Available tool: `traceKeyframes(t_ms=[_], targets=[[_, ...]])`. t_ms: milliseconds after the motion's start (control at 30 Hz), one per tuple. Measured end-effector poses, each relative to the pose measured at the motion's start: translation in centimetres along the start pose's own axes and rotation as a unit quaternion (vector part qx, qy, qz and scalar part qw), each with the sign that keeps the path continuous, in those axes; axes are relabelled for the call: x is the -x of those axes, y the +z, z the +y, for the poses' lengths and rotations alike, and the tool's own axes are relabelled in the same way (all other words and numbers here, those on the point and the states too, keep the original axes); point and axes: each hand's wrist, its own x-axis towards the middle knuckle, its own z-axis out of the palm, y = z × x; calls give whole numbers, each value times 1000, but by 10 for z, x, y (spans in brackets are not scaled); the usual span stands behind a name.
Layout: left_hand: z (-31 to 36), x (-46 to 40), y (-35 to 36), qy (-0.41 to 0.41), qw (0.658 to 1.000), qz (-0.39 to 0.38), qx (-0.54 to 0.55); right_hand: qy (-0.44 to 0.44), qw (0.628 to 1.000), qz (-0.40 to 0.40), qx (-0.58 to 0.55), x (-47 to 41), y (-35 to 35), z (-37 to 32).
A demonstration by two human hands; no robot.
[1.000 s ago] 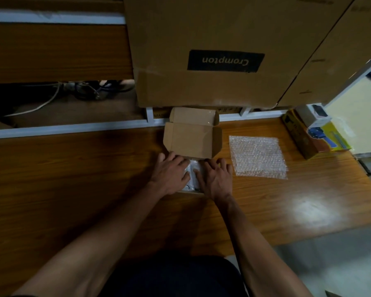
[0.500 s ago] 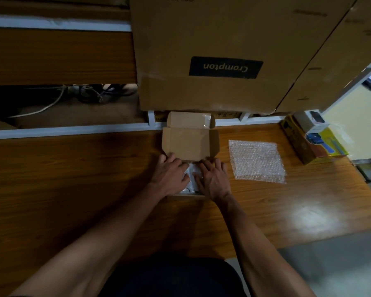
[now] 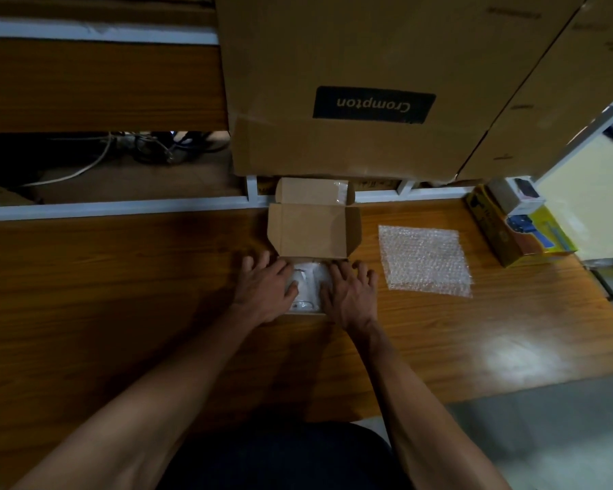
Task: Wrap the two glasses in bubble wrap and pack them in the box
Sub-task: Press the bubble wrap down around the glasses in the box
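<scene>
Both hands, the left hand (image 3: 264,290) and right hand (image 3: 349,295), press with spread fingers on the pale wrapped bundle (image 3: 307,286) inside the small open box (image 3: 312,235), apparently seating it, while a spare bubble wrap sheet (image 3: 425,259) lies well apart to the right.

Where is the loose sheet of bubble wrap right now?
In the head view the bubble wrap sheet lies flat on the wooden table, right of the open small box and the right hand, left of the yellow carton.
</scene>
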Motion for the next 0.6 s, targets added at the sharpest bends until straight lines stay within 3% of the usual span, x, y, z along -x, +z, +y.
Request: traceKeyframes(t_ms=[600], targets=[[26, -2, -14, 2, 1000, -22, 3, 41, 998, -31, 36, 7, -12, 11]])
